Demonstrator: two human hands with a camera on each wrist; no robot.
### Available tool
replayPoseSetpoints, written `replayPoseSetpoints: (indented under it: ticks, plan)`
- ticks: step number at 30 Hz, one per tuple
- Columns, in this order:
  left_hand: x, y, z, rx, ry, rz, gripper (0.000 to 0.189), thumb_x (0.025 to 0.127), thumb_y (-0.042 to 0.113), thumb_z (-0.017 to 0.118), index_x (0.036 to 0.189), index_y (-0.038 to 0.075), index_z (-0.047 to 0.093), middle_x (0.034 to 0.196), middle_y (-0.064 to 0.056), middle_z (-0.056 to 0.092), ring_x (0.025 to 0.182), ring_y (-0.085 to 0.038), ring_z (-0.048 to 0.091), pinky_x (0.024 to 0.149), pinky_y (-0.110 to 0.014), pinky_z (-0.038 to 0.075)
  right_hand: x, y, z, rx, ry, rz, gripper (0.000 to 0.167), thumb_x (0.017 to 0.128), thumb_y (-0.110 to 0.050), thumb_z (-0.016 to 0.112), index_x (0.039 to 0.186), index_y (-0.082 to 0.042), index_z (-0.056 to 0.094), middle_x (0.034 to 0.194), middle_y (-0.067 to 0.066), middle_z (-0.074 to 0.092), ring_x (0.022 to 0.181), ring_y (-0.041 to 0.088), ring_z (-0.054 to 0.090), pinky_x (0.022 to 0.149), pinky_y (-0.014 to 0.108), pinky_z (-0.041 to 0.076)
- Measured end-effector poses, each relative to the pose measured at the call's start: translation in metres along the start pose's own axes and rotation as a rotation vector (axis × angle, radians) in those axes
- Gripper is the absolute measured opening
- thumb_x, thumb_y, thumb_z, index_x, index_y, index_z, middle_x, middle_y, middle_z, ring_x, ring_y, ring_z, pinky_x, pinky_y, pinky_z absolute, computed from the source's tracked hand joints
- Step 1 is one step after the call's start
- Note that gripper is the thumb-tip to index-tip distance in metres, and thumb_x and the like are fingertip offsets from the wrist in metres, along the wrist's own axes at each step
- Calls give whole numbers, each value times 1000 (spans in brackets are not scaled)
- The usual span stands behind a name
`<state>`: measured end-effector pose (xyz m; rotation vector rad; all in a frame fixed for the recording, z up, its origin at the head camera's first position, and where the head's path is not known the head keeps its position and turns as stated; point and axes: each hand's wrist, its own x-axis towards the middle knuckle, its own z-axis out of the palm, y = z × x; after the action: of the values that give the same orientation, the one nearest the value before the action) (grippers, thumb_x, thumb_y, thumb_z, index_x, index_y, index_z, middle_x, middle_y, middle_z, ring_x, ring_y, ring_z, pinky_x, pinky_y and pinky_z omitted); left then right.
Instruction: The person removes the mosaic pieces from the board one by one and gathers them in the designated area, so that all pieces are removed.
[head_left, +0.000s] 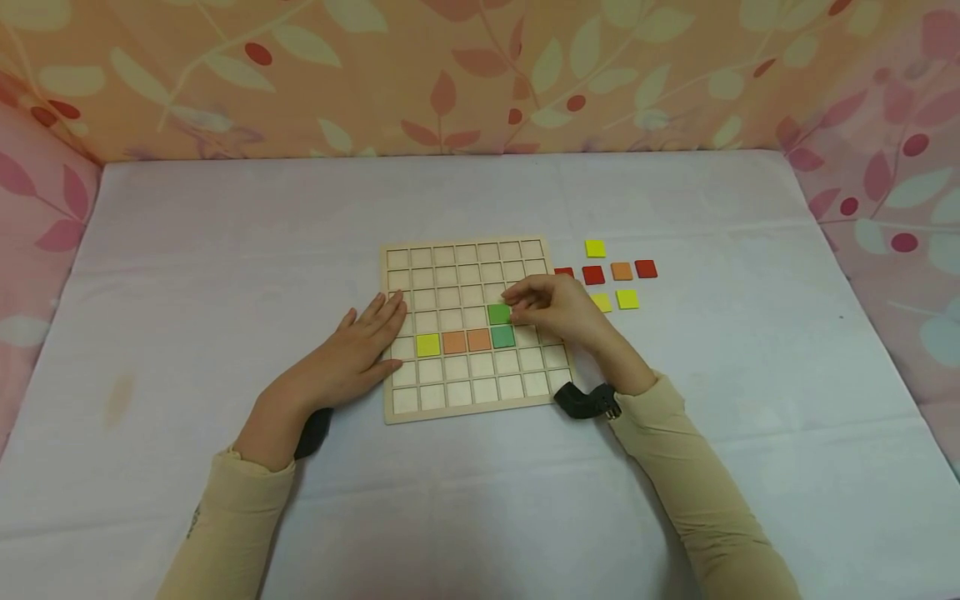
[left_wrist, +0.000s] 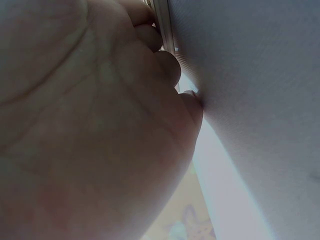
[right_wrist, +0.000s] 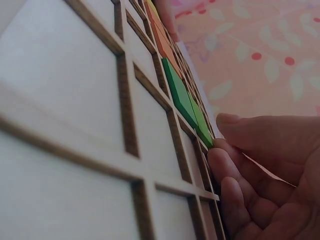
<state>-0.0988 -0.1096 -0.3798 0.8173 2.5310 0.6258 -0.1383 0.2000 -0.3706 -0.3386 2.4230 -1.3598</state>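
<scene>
A light green tile (head_left: 498, 314) lies in a square of a wooden grid board (head_left: 471, 296), directly beyond a dark green tile (head_left: 503, 337), as the bent fingers of a right hand (head_left: 558, 310) meet its right edge; whether that grip pinches the tile cannot be told from here. Two orange tiles (head_left: 453, 342) and a yellow tile (head_left: 428, 345) extend the dark green one's row leftward. The left hand (head_left: 352, 350), its grip loose and holding nothing, rests straight fingers on the board's left edge. Right of the board, loose tiles (head_left: 593, 275) in red, orange and yellow lie on the white surface (head_left: 247, 225), with beige sleeves (head_left: 697, 483) reaching in and a floral backdrop (head_left: 405, 83) behind.
</scene>
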Motion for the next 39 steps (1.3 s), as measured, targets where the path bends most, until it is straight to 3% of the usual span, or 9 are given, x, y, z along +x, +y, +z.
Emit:
replayPoseSetpoints:
  ticks: [5,13,32,39]
  plan:
    - [0,1,0,-5,2,3,72,97,22,51,149,-2,8,157,-14,-2,143,-28,-6,110,-57,1,0,2,0,-2,-29,-36,35,81,-3,74,115,0,66,100,10,65,86,20,58,75,26,48]
    - [-1,2,-2,0,4,8,71,98,23,49,150,-2,8,157,-14,-2,143,-28,-6,111,-56,1,-1,2,0,-42,-53,-89,34,82,-5,73,115,1,66,97,10,59,87,20,57,77,31,46]
    - [-3,4,-3,-6,9,16,69,99,23,49,149,-3,9,157,-16,0,143,-31,-5,110,-59,3,3,1,11,-197,45,-152,28,78,-9,77,104,-1,70,88,6,59,77,17,56,69,28,47]
    - [-1,2,0,-4,10,13,70,98,22,50,149,-3,9,157,-15,0,143,-30,-5,110,-58,2,1,0,12,-162,52,-149,27,78,-7,77,104,-3,70,90,6,62,78,17,57,70,29,47]
